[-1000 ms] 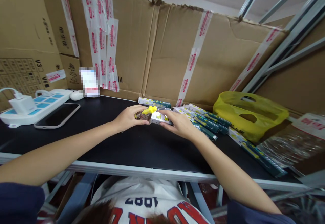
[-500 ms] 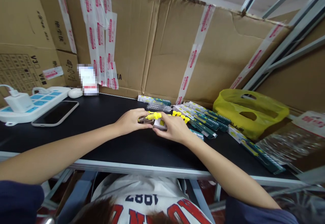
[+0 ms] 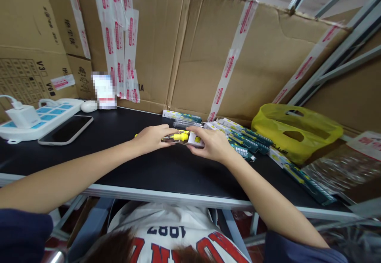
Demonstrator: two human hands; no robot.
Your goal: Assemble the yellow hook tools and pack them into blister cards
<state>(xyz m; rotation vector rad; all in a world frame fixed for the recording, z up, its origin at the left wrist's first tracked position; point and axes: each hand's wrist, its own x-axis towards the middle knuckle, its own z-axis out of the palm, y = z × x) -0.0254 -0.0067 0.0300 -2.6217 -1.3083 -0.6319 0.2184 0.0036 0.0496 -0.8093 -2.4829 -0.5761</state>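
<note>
My left hand (image 3: 153, 139) is closed around several yellow-capped pens (image 3: 180, 136), whose yellow ends point right. My right hand (image 3: 210, 143) grips a small white box (image 3: 195, 139) with a yellow label. The pens' yellow ends meet the left end of this box, between the two hands. Whether they are inside it I cannot tell. Just behind my hands lie clear plastic sleeves (image 3: 187, 124), and green-and-white boxes (image 3: 238, 132) spread out beyond my right hand.
At the left are a power strip (image 3: 53, 116), a phone (image 3: 67, 130) and a white mouse (image 3: 88, 106). A yellow plastic bag (image 3: 297, 132) and clear packaging (image 3: 336, 167) are at the right. Cardboard (image 3: 208, 56) stands behind the black table (image 3: 143, 179).
The white box and my right hand have shifted slightly right. The yellow pen ends, tilted before, now lie level and lined up with the box.
</note>
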